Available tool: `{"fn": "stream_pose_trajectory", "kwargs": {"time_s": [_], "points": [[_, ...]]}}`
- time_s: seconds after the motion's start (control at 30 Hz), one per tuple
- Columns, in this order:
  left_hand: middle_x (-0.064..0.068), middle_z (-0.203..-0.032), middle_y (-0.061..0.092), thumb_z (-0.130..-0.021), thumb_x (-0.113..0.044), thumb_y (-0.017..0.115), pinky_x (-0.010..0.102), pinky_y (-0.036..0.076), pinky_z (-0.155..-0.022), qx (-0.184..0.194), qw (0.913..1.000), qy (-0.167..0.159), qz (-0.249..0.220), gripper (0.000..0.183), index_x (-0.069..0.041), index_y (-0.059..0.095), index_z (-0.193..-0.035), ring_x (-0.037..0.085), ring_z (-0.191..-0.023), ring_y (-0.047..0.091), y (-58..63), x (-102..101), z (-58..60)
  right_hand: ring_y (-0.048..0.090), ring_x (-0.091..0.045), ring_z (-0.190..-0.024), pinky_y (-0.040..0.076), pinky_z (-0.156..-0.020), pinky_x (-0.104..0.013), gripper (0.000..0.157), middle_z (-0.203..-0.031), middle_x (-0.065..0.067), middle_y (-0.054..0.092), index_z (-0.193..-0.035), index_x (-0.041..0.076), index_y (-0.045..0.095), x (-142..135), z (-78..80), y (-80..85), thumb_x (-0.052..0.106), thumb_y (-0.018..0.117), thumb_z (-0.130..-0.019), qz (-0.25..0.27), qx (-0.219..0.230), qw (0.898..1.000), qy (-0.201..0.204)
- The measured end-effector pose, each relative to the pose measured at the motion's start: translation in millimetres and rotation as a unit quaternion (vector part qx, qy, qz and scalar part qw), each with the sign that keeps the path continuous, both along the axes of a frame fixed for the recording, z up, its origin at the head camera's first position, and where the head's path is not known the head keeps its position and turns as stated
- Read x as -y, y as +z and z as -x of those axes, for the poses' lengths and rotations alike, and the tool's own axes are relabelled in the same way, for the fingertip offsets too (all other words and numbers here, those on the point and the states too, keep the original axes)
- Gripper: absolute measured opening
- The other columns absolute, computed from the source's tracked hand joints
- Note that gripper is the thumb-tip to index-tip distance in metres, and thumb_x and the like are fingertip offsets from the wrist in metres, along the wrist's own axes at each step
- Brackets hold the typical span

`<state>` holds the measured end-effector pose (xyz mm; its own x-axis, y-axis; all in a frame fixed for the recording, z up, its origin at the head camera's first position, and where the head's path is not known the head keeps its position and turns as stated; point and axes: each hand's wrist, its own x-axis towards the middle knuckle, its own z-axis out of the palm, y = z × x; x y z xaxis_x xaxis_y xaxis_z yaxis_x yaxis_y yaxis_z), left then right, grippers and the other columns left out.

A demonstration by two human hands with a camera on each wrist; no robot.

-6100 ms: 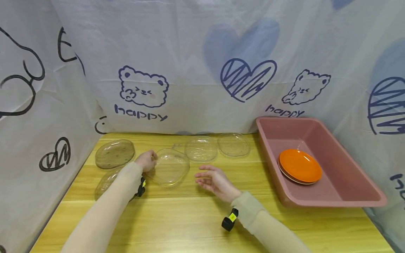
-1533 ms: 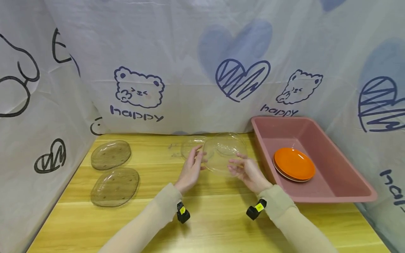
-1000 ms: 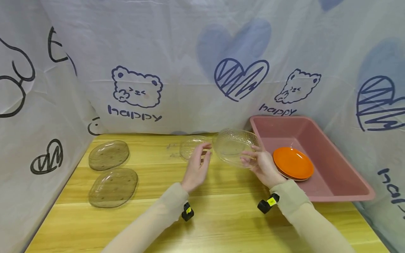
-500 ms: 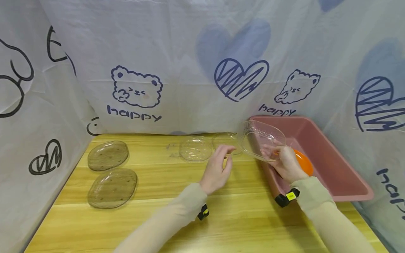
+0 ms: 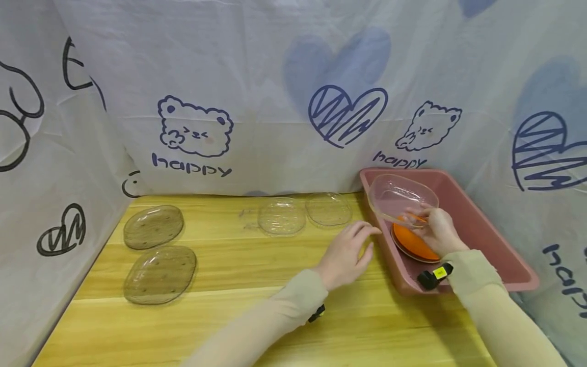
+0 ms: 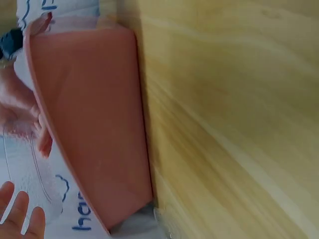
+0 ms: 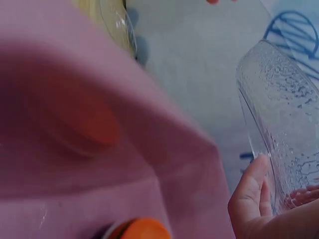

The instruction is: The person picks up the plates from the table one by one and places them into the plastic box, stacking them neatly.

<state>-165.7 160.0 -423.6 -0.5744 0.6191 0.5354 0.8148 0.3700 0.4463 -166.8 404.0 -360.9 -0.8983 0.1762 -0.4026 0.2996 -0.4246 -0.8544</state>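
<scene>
My right hand (image 5: 437, 229) grips the near edge of a clear plate (image 5: 399, 196) and holds it tilted over the pink tub (image 5: 504, 255). In the right wrist view the thumb presses on the rim of that clear plate (image 7: 284, 99), whose surface is textured. Below it, inside the tub, lies a stack topped by an orange plate (image 5: 412, 243), partly hidden by the right hand. My left hand (image 5: 346, 257) hovers by the tub's left wall, holding nothing, its fingers loosely extended. Its fingertips (image 6: 20, 211) show at the lower left of the left wrist view.
Two clear plates (image 5: 282, 216) (image 5: 328, 209) lie at the back of the wooden table (image 5: 238, 326). Two smoky brown plates (image 5: 153, 228) (image 5: 160, 275) lie on the left. A printed white cloth (image 5: 275, 102) hangs behind and at both sides.
The clear plate was picked up from the table's middle and carried right. My left hand has let go of it and followed rightward; the right hand now holds it over the tub.
</scene>
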Motion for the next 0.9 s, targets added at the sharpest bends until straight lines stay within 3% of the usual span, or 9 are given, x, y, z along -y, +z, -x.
{"fn": "stream_pose_trajectory", "kwargs": {"time_s": [0.23, 0.43, 0.6, 0.9], "points": [[0.001, -0.142, 0.056, -0.106, -0.029, 0.047, 0.026, 0.041, -0.117, -0.037, 0.9948, -0.032, 0.089, 0.037, -0.018, 0.055, -0.14, 0.015, -0.133, 0.054, -7.0, -21, -13.4, 0.07, -0.012, -0.087, 0.061, -0.076, -0.025, 0.068, -0.092, 0.007, 0.067, -0.163, 0.02, -0.005, -24, 6.6, -2.9, 0.006, 0.026, -0.105, -0.054, 0.001, 0.998, 0.011], [-0.002, -0.145, 0.055, -0.105, -0.043, 0.048, 0.027, 0.036, -0.121, -0.078, 0.9857, -0.047, 0.142, 0.041, -0.023, 0.057, -0.14, 0.013, -0.137, 0.051, -14.8, -34, -21.2, 0.072, -0.008, -0.081, 0.062, -0.075, -0.024, 0.066, -0.084, 0.01, 0.071, -0.163, 0.012, -0.007, -48, 6.6, -8.8, 0.005, 0.021, -0.103, -0.109, -0.009, 0.993, 0.033], [-0.001, -0.152, 0.05, -0.103, -0.05, 0.05, 0.032, 0.032, -0.124, -0.069, 0.9807, -0.047, 0.177, 0.046, -0.025, 0.056, -0.141, 0.015, -0.143, 0.047, -21.8, -39, -24.0, 0.072, -0.012, -0.081, 0.062, -0.073, -0.026, 0.071, -0.082, 0.008, 0.07, -0.162, 0.012, -0.013, -69, 5.0, -13.2, -0.001, 0.02, -0.1, -0.084, -0.001, 0.995, 0.048], [-0.003, -0.154, 0.049, -0.1, -0.058, 0.05, 0.037, 0.029, -0.126, -0.048, 0.9812, -0.032, 0.184, 0.048, -0.028, 0.059, -0.137, 0.013, -0.145, 0.044, -24.4, -44, -23.2, 0.072, -0.011, -0.075, 0.062, -0.07, -0.026, 0.069, -0.079, 0.008, 0.068, -0.159, 0.005, -0.016, -91, 9.0, -20.4, 0.001, 0.019, -0.099, -0.122, 0.022, 0.991, 0.059]]}}
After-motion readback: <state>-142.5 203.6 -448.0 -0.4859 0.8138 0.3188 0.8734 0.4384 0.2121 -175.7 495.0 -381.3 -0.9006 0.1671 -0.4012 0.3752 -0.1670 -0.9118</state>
